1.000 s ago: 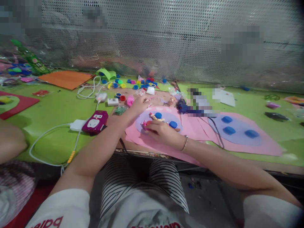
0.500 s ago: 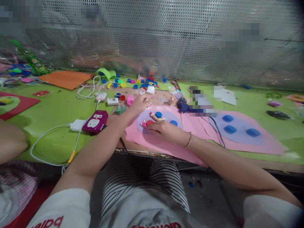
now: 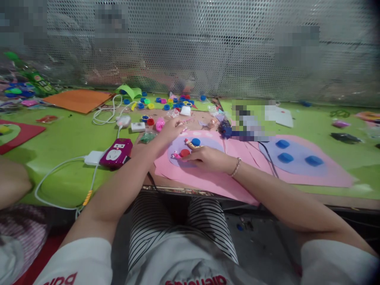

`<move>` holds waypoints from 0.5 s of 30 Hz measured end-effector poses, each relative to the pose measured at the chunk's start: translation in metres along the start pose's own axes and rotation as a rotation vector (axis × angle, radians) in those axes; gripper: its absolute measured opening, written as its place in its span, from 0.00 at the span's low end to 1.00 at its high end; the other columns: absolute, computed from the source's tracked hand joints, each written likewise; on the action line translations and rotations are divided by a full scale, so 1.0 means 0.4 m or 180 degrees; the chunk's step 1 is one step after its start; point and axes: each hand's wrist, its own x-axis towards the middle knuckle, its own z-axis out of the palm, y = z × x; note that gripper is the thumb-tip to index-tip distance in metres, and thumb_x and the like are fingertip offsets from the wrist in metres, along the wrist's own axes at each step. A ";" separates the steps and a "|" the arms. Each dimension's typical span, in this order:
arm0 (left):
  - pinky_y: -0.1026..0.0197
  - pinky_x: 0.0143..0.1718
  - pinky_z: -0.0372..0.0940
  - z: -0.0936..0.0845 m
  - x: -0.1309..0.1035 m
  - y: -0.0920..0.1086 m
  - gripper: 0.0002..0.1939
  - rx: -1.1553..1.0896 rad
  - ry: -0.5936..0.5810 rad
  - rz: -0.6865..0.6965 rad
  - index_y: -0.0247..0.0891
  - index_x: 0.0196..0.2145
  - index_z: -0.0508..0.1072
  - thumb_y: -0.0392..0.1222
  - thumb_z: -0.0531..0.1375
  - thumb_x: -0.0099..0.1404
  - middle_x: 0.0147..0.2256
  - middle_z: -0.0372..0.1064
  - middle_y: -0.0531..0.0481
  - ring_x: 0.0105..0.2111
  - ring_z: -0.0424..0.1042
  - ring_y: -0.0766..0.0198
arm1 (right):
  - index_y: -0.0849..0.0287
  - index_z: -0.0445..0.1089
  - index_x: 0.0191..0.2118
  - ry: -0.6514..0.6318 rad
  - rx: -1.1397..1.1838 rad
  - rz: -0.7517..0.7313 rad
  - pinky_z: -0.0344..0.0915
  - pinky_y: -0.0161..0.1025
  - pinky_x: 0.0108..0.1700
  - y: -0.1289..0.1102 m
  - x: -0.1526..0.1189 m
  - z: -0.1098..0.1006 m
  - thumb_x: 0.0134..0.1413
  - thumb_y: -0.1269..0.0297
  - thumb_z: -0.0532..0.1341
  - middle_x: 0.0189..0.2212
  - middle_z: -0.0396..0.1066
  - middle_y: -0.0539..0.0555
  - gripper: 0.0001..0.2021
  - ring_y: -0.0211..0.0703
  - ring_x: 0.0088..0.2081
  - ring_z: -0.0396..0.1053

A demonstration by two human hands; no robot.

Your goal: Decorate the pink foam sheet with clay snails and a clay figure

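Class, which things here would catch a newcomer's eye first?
The magenta socket block stands out on the green table, left of the arms. Between them, the right hand is over the lilac oval on pink paper, by a red disc. Behind, bright caps lie scattered.

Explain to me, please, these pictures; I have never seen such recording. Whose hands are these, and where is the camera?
No robot here: one camera, worn on a person's head, shows that person's bare hands. The right hand has its fingertips close to a pink figure and a red disc. The left hand is near the far edge of the pink paper. Whether either grips anything is unclear. The green table also bears a purple socket block and an orange sheet.
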 end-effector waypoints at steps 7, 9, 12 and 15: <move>0.65 0.23 0.49 -0.032 -0.010 0.024 0.05 0.0372 -0.0521 0.0001 0.37 0.22 0.61 0.34 0.55 0.52 0.20 0.55 0.55 0.21 0.55 0.69 | 0.52 0.71 0.44 0.0084 0.0093 0.0033 0.65 0.39 0.42 0.017 -0.001 0.004 0.55 0.73 0.52 0.32 0.74 0.50 0.16 0.36 0.32 0.69; 0.64 0.22 0.46 -0.060 -0.019 0.033 0.08 0.0699 -0.1133 0.0001 0.38 0.18 0.60 0.30 0.58 0.46 0.18 0.53 0.57 0.19 0.53 0.70 | 0.53 0.71 0.44 0.0067 0.0136 0.0030 0.64 0.38 0.41 0.015 0.000 0.001 0.56 0.72 0.52 0.32 0.74 0.50 0.15 0.35 0.30 0.69; 0.65 0.20 0.45 -0.101 -0.034 0.042 0.10 0.0971 -0.2046 -0.0121 0.39 0.19 0.61 0.29 0.60 0.41 0.18 0.55 0.57 0.18 0.53 0.70 | 0.54 0.71 0.44 0.0056 0.0212 0.0005 0.64 0.38 0.41 0.011 0.000 -0.004 0.56 0.70 0.53 0.32 0.74 0.51 0.13 0.35 0.30 0.68; 0.66 0.20 0.46 -0.120 -0.043 0.043 0.13 0.1084 -0.2378 -0.0075 0.40 0.23 0.64 0.33 0.64 0.37 0.22 0.60 0.57 0.20 0.57 0.69 | 0.54 0.71 0.44 0.0077 0.0231 -0.0056 0.63 0.38 0.41 0.009 0.000 -0.005 0.56 0.70 0.54 0.33 0.74 0.52 0.13 0.37 0.32 0.69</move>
